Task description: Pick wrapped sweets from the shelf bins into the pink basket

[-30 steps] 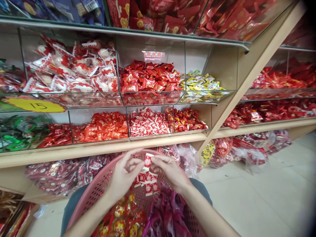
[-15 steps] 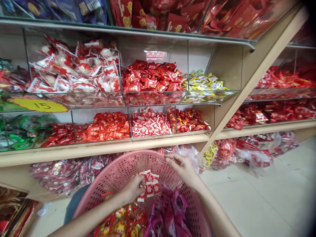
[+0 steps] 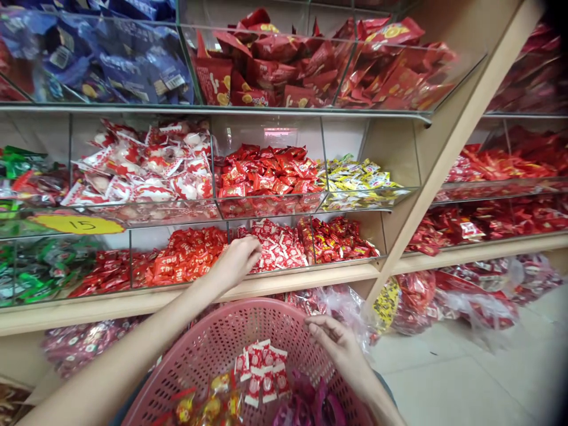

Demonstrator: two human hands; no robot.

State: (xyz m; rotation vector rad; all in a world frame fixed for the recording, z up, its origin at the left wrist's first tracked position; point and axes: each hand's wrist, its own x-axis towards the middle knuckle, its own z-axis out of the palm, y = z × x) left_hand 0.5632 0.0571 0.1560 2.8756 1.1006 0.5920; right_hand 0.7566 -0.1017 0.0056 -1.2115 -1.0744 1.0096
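from my remote seat i see a big wooden shelf [image 3: 310, 276] of candy bins, cut off at the top and both sides. below it stands a pink basket [image 3: 208, 349], its near side lost past the bottom edge. the left hand [image 3: 239, 257] hangs in front of the lower bins, fingers bunched narrow; their tips are turned away from me, so i cannot tell whether it holds anything. the right hand [image 3: 339, 343] is at the basket's right rim, loosely spread and slightly curved; i can't make out how firmly it touches. inside the basket, purple packs [image 3: 310, 408] and gold packs [image 3: 213, 408] are cropped at the bottom. smallest are the red-and-white candies [image 3: 268, 384], clustered mid-basket, print too small to read; more lie in the bin [image 3: 284, 245] just beside the left hand, which hides part of them.
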